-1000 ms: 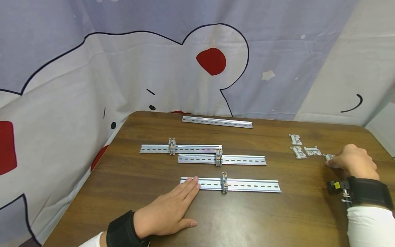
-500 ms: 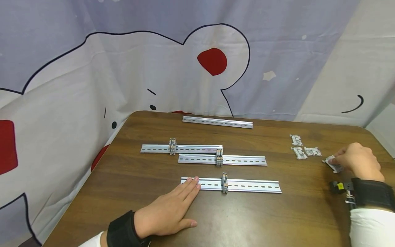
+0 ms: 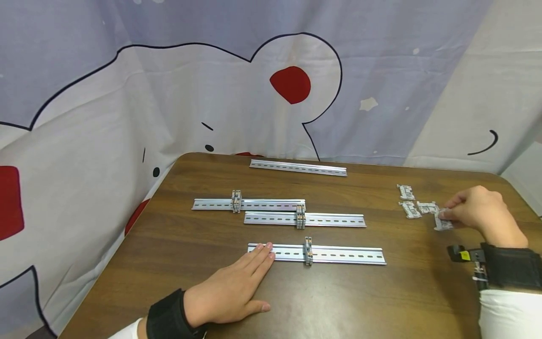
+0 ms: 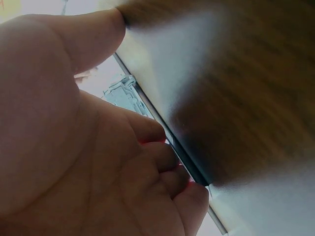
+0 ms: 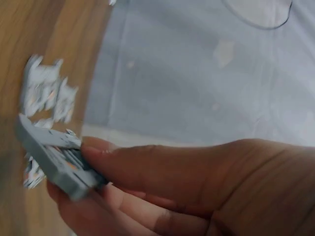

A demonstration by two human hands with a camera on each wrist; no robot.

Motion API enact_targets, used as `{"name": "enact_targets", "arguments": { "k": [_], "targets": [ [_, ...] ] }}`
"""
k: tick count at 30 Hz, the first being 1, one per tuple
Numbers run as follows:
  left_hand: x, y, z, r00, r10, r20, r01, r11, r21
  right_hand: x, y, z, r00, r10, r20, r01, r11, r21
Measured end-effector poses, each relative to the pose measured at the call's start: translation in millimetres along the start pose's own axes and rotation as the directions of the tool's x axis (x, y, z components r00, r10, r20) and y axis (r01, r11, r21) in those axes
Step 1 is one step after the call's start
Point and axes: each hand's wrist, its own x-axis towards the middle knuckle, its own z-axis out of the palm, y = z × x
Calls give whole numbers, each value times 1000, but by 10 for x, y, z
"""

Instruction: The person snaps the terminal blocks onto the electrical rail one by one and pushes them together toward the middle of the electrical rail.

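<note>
My right hand pinches a grey terminal block between thumb and fingers at the table's right side. Close to its left lie three more terminal blocks, one of them this flat block. My left hand lies with straight fingers, its fingertips on the left end of the nearest slotted DIN rail. A narrow stack of terminal blocks sits clipped upright on that rail, right of the fingertips. The left wrist view shows the palm, with the rail's edge passing under the fingers.
Behind the nearest rail, a middle rail and a left rail each carry clipped blocks. A bare rail lies at the back of the wooden table. A printed curtain hangs behind it.
My right hand has lifted a terminal block from the table and moved it slightly left, turning it upright beside the other loose blocks. The left hand stays on the rail.
</note>
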Motion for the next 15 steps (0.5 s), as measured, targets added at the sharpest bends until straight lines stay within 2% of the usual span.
{"name": "enact_targets", "arguments": {
  "k": [7,12,15],
  "targets": [
    [-2,1,6,1000,-1,-17,1,1000,15,-117,-332,14,989,-148,28,148,989,2],
    [-2,3,1,1000,3,-18,-3,1000,19,-226,-562,69,975,-216,51,215,976,12],
    [-3,3,-4,1000,2,-12,-2,1000,13,-290,-703,128,962,-258,92,255,966,37]
  ]
}}
